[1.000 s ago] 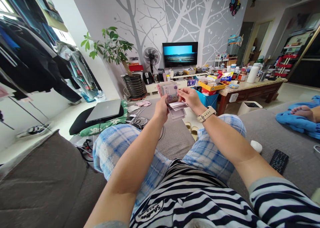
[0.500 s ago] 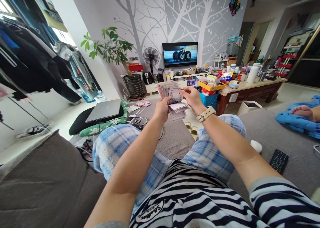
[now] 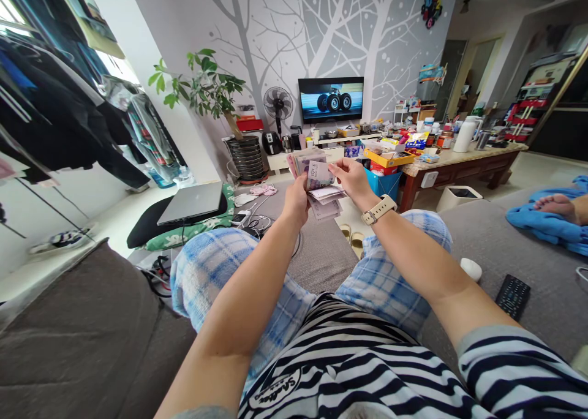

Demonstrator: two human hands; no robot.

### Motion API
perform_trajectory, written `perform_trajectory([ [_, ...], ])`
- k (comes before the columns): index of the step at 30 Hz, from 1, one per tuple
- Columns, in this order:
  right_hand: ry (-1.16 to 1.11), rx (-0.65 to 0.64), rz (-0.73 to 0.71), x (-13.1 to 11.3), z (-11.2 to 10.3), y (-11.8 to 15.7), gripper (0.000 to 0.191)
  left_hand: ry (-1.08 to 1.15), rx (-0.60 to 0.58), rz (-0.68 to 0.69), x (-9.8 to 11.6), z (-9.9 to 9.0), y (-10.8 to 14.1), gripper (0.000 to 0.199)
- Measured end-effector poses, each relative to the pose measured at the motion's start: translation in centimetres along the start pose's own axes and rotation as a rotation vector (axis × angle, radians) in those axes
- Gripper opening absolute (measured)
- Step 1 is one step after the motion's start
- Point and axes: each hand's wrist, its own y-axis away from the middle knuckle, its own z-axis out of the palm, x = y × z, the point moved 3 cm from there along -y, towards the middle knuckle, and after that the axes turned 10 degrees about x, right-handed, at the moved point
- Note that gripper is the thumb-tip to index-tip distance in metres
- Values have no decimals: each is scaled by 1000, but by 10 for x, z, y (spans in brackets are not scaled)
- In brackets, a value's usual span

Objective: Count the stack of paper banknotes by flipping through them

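A stack of banknotes (image 3: 320, 173), pinkish and purplish, is spread in front of me above my lap. My left hand (image 3: 296, 200) is closed round the left side of the stack, thumb on top. Some notes are bent over and hang down below, to the right of that hand. With its fingers pinched, my right hand (image 3: 353, 178) holds the upper right edge of a note on the near face of the stack. A beige watch is on my right wrist.
A laptop (image 3: 190, 203) lies on a green cushion at left, near cables (image 3: 260, 223). On the sofa at right are a remote (image 3: 513, 296), a white mouse (image 3: 471, 269) and another person's foot (image 3: 557, 204). A cluttered table (image 3: 459, 165) stands beyond.
The banknotes have shifted slightly in my hands, and the face of the front note shows differently. My left hand's thumb has moved a little to the left.
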Motion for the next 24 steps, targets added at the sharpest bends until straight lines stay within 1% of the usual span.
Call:
perform_trajectory([
  [6,-47,-10,18,3,1,-1,25,-19,-2,29,3,1,3,31],
  [13,-57,-20,17,6,2,-1,22,-49,7,-4,6,2,7,29],
  [19,-82,-26,46,6,3,-2,19,-72,18,14,4,0,5,30],
  [24,-120,-41,75,4,4,0,20,-73,-6,18,3,0,3,32],
])
